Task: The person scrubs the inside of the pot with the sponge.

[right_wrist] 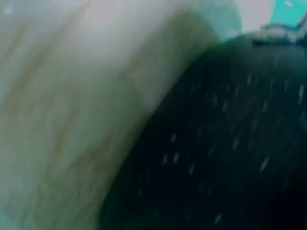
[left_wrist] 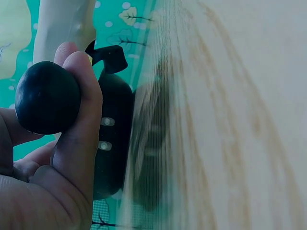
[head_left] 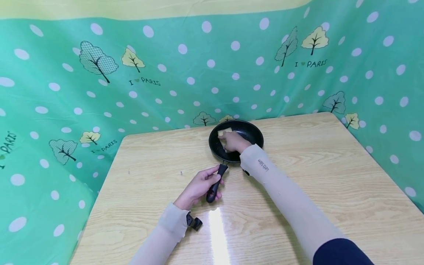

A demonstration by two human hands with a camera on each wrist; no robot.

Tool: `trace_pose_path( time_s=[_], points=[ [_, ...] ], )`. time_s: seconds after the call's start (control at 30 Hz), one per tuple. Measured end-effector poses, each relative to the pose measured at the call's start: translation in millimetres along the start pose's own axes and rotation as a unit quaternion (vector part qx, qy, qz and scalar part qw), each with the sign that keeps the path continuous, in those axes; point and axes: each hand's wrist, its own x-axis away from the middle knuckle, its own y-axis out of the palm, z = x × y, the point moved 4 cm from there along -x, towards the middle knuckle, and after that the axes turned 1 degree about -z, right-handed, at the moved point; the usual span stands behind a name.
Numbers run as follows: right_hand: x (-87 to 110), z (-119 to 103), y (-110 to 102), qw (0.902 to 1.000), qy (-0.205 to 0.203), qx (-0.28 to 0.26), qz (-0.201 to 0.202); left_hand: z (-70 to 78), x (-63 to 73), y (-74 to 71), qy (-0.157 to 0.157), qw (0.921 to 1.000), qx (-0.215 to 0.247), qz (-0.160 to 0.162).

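A black frying pan [head_left: 253,133] lies near the far edge of the table, its handle pointing toward me. My left hand [head_left: 201,185] grips the black handle [head_left: 213,189], thumb on top. In the left wrist view the rounded handle end [left_wrist: 47,98] shows between thumb and fingers of the left hand [left_wrist: 72,167], with the pan's dark side [left_wrist: 115,143] beyond. Inside the pan my right hand [head_left: 233,141] pinches a pale yellow sponge [head_left: 224,131] against the left part of the inner surface. The right wrist view holds only the speckled pan wall [right_wrist: 216,143], blurred; hand and sponge are out of it.
The pan stands on a light wood-grain table [head_left: 159,158]. A green dotted curtain [head_left: 185,73] with printed trees hangs behind the table and along both sides. A black wrist camera [head_left: 194,222] is strapped under the left sleeve.
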Motion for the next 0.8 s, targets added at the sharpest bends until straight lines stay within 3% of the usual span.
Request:
trace_pose_path(
  time_s=[0.57, 0.8],
  points=[
    [13.9, 29.6, -21.0, 0.9993, 0.03, 0.017, -0.017, 1.5, 3.7, 0.0, -0.008, 0.9999, 0.004, -0.01],
    [25.8, 40.6, -24.8, 0.999, 0.022, 0.03, -0.024, 0.9, 3.5, 0.9, -0.009, 0.9997, 0.022, -0.01]
  ],
)
